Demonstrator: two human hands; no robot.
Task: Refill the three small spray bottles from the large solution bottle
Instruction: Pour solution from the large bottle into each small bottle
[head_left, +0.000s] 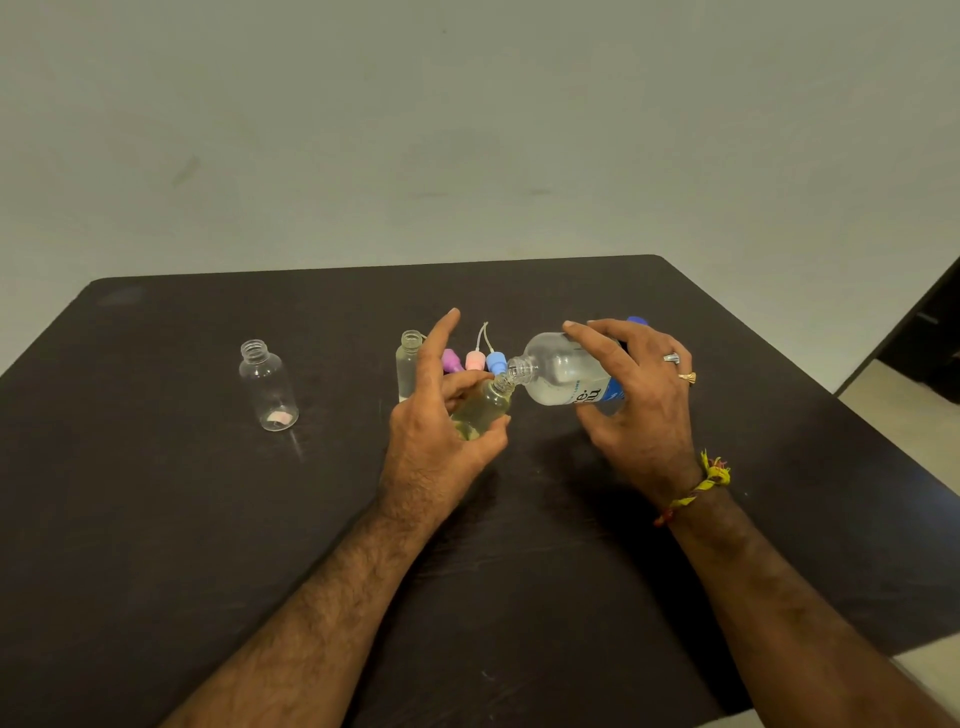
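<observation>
My left hand (441, 415) grips a small clear spray bottle (483, 408), tilted toward the right with liquid inside. My right hand (639, 400) holds the large solution bottle (561, 371) on its side, its open neck touching the small bottle's mouth. A second small bottle (409, 364) stands upright behind my left hand, uncapped and holding clear liquid. A third small bottle (267, 384) stands apart at the left, uncapped and almost empty. Three spray caps, purple (451, 360), pink (475, 359) and blue (496, 361), lie behind the bottles.
Everything rests on a dark table (156, 519) against a pale wall. A blue cap (637, 321) sits behind my right hand. The table's right edge drops to a light floor (904, 395).
</observation>
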